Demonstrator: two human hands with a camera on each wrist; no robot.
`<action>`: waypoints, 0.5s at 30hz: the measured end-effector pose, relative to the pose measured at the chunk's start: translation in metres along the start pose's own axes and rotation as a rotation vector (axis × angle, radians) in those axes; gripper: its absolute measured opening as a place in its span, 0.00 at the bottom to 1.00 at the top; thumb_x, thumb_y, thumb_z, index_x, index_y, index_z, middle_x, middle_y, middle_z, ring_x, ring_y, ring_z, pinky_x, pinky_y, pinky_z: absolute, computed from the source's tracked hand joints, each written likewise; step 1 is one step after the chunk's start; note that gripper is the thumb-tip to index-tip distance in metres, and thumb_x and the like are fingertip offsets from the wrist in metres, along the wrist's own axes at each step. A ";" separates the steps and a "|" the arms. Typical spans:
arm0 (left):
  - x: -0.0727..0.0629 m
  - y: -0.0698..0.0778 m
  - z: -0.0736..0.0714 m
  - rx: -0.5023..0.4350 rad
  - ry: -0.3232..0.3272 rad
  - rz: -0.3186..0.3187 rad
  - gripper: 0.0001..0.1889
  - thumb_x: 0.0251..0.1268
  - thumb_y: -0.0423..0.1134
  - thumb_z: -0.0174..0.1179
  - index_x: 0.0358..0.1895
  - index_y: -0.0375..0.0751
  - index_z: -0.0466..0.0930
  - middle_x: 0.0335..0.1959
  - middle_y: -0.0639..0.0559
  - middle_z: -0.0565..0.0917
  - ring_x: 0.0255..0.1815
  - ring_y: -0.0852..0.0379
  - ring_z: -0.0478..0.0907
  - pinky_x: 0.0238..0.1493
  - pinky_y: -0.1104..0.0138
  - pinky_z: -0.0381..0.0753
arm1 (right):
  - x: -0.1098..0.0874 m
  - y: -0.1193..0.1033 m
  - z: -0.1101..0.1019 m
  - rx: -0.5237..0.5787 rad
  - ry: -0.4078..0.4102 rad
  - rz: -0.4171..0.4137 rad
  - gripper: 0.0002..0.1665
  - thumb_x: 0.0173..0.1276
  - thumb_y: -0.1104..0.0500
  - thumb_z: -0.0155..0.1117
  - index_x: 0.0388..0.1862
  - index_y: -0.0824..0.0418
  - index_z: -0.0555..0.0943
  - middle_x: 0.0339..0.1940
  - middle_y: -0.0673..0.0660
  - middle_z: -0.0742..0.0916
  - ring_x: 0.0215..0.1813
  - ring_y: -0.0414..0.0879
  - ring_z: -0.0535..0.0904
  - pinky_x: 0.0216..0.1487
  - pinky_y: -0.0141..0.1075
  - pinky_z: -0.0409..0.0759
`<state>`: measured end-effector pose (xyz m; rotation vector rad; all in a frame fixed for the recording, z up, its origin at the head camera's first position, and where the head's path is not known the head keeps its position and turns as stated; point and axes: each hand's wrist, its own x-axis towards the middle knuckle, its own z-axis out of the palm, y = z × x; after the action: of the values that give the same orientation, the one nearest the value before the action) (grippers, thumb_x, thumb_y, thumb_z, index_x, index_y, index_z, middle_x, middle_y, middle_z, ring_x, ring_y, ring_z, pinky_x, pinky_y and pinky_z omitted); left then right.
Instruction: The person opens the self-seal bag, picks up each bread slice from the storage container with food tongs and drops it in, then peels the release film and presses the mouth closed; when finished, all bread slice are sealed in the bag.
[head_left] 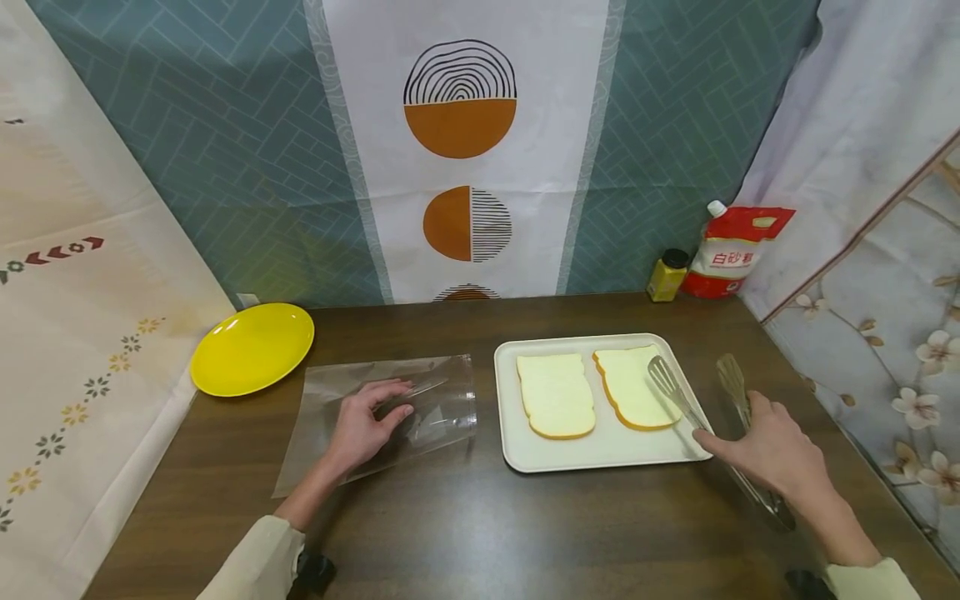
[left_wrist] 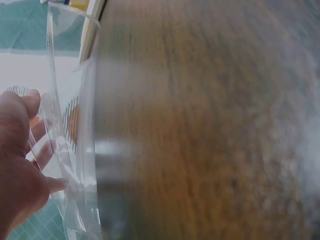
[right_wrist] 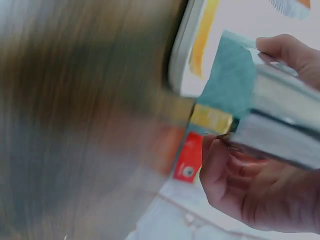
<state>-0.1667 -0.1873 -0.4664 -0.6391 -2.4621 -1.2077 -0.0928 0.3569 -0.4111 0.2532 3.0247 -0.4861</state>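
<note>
My left hand (head_left: 363, 427) lies over a clear plastic bag (head_left: 442, 417), thumb and forefinger spread apart. In the left wrist view some of the fingers (left_wrist: 44, 154) show through the film of the bag (left_wrist: 75, 190). With thumb and fingers on either arm, my right hand (head_left: 780, 450) holds metal tongs (head_left: 738, 475), their jaws apart. One slotted end overlaps the right bread slice (head_left: 630, 383); the other stands beyond the tray's right edge. A second bread slice (head_left: 553, 396) lies to its left on the white tray (head_left: 600, 457).
A yellow plate (head_left: 252, 350) sits at the back left of the brown table (head_left: 525, 533). At the back right stand a small yellow jar (head_left: 667, 277) with a black lid and a red and white spouted pouch (head_left: 726, 258). Printed cloths hang around the table.
</note>
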 end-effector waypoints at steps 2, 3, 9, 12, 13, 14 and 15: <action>0.000 0.000 0.000 0.000 -0.002 -0.001 0.16 0.53 0.27 0.75 0.46 0.36 0.87 0.49 0.47 0.87 0.57 0.45 0.80 0.55 0.47 0.78 | -0.006 -0.009 0.003 -0.008 0.016 -0.015 0.71 0.56 0.23 0.64 0.68 0.85 0.57 0.55 0.86 0.69 0.50 0.82 0.72 0.32 0.67 0.74; 0.000 -0.001 0.000 0.000 -0.004 -0.001 0.16 0.53 0.27 0.75 0.47 0.35 0.87 0.49 0.47 0.87 0.57 0.45 0.80 0.55 0.46 0.78 | -0.010 -0.013 0.005 -0.014 0.030 -0.023 0.71 0.55 0.23 0.65 0.67 0.84 0.58 0.54 0.86 0.70 0.49 0.81 0.73 0.31 0.67 0.75; 0.000 0.000 0.000 -0.005 -0.012 -0.014 0.16 0.53 0.28 0.75 0.47 0.35 0.87 0.50 0.46 0.87 0.57 0.44 0.79 0.56 0.46 0.77 | -0.027 -0.033 0.016 -0.020 0.073 -0.055 0.68 0.54 0.23 0.66 0.65 0.81 0.61 0.50 0.82 0.74 0.42 0.77 0.77 0.27 0.63 0.75; 0.000 0.000 0.000 -0.004 -0.012 -0.019 0.15 0.53 0.28 0.75 0.47 0.36 0.87 0.50 0.47 0.87 0.57 0.45 0.80 0.56 0.46 0.78 | -0.034 -0.041 0.020 -0.015 0.068 -0.050 0.67 0.53 0.23 0.67 0.65 0.79 0.62 0.48 0.79 0.75 0.40 0.74 0.78 0.25 0.61 0.75; 0.000 -0.001 0.001 -0.002 -0.012 -0.018 0.15 0.53 0.28 0.75 0.47 0.36 0.87 0.50 0.47 0.87 0.57 0.45 0.80 0.56 0.46 0.78 | -0.036 -0.043 0.022 -0.014 0.067 -0.051 0.67 0.53 0.23 0.67 0.65 0.79 0.62 0.47 0.79 0.75 0.39 0.73 0.78 0.24 0.60 0.75; 0.000 -0.001 0.001 0.001 -0.011 -0.016 0.16 0.53 0.28 0.75 0.47 0.36 0.87 0.50 0.47 0.87 0.57 0.45 0.80 0.56 0.46 0.78 | -0.037 -0.045 0.024 -0.015 0.067 -0.051 0.67 0.53 0.23 0.67 0.65 0.79 0.62 0.47 0.79 0.75 0.38 0.73 0.78 0.23 0.60 0.75; 0.000 -0.002 0.001 0.002 -0.010 -0.014 0.16 0.53 0.28 0.75 0.47 0.36 0.87 0.50 0.47 0.87 0.57 0.45 0.80 0.55 0.46 0.78 | -0.038 -0.047 0.025 -0.017 0.062 -0.048 0.68 0.53 0.23 0.67 0.65 0.80 0.62 0.47 0.79 0.75 0.38 0.73 0.78 0.23 0.60 0.75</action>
<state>-0.1676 -0.1876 -0.4681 -0.6293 -2.4797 -1.2102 -0.0623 0.2995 -0.4174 0.1992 3.1002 -0.4646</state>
